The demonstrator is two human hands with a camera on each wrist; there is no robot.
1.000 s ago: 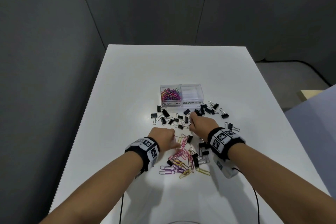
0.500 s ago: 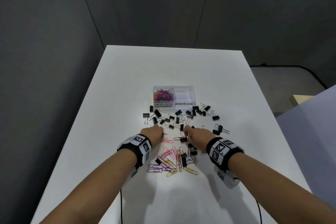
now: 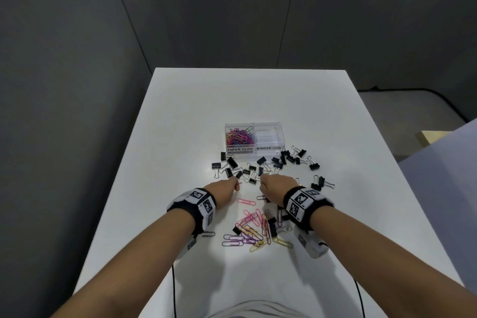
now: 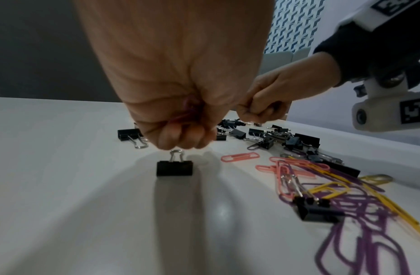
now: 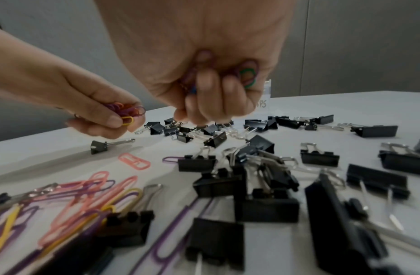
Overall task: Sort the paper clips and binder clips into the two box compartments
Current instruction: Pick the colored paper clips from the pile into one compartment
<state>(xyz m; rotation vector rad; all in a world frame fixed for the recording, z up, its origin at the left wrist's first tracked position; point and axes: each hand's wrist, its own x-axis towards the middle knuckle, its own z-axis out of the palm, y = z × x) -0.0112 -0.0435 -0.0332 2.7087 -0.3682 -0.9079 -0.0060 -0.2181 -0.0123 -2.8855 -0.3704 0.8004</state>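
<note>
Head view: the white rectangular table (image 3: 180, 137) carries the clear plastic 2-compartment box (image 3: 254, 151), its left cell labelled for paper clips and already heaped with coloured wire, its right cell, labelled for binder clips, looking bare. Just in front of the box lies the scatter of small black metal binder clips (image 3: 260, 162); nearer the person sits the loose heap of pink, purple and yellow wire paper clips (image 3: 251, 230), most with their long axes running roughly toward the box, and 1 single pink paper clip (image 3: 246, 201) lying crosswise between the wrists. The left hand (image 3: 224, 190) is clenched round a small bunch of coloured paper clips, and the right hand (image 3: 273, 187) grips its own bunch, green and purple loops poking past the curled fingers (image 5: 213, 100). These clips are light, thin and springy, I'd say, likely to snag each other and slide on the smooth top; pinching across the loops, or sweeping several into the palm, looks the safest hold.
</note>
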